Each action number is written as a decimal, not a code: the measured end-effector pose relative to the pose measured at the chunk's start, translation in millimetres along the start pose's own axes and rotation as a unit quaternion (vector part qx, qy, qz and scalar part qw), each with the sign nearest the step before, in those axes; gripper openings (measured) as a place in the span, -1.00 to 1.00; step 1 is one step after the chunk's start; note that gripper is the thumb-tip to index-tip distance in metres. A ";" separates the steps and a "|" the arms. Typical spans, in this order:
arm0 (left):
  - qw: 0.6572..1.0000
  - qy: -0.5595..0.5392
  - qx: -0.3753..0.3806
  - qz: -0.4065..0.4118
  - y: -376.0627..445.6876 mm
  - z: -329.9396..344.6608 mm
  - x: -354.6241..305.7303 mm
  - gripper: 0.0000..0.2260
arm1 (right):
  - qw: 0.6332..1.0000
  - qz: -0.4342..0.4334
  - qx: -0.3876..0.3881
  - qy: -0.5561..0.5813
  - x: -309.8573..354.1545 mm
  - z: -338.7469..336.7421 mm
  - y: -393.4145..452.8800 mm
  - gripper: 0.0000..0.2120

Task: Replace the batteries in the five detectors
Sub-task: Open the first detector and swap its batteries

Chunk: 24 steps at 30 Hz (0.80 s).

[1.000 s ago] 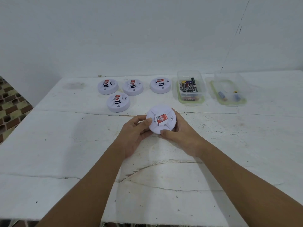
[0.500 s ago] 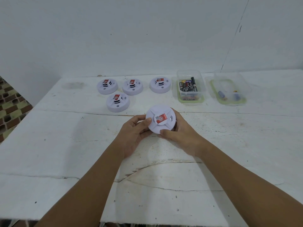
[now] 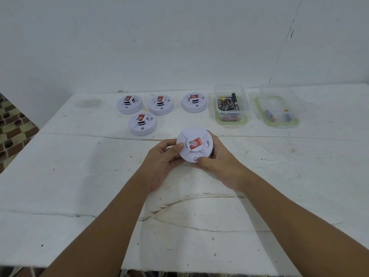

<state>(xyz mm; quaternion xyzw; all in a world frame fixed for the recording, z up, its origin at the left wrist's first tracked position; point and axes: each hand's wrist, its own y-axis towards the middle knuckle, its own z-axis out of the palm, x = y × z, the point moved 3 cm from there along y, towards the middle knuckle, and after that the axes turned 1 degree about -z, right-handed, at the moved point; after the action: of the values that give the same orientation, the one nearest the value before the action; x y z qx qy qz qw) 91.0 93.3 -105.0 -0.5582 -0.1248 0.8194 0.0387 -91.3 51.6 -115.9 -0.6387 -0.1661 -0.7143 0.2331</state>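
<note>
While left hand [image 3: 161, 162] grips detector [image 3: 194, 144], right hand [image 3: 217, 162] cups opposite rim

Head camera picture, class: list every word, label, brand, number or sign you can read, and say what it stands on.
"S" in a circle, probably: white mark on the red sticker of the held detector, gripped by the left hand and right hand.
Small print beside it: too blurred.
Stickers on the four detectors on the table: too small.
Labels on the batteries in the clear tub: too blurred.
</note>
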 end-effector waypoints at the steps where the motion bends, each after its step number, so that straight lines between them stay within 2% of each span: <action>1: 1.000 0.000 0.000 0.001 -0.3 0.0 -0.1 -0.59 | 1.000 -0.001 0.000 0.000 0.2 0.2 0.1 -0.28; 24: 1.000 0.007 0.005 -0.001 -0.8 -0.1 -0.3 -0.61 | 1.000 0.003 -0.018 -0.017 1.3 -0.8 -1.8 -0.27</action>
<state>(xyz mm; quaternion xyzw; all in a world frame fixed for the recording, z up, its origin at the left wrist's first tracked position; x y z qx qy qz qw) 91.2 94.1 -104.5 -0.5637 -0.1204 0.8160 0.0432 -93.0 52.5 -114.6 -0.6551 -0.1554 -0.7057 0.2206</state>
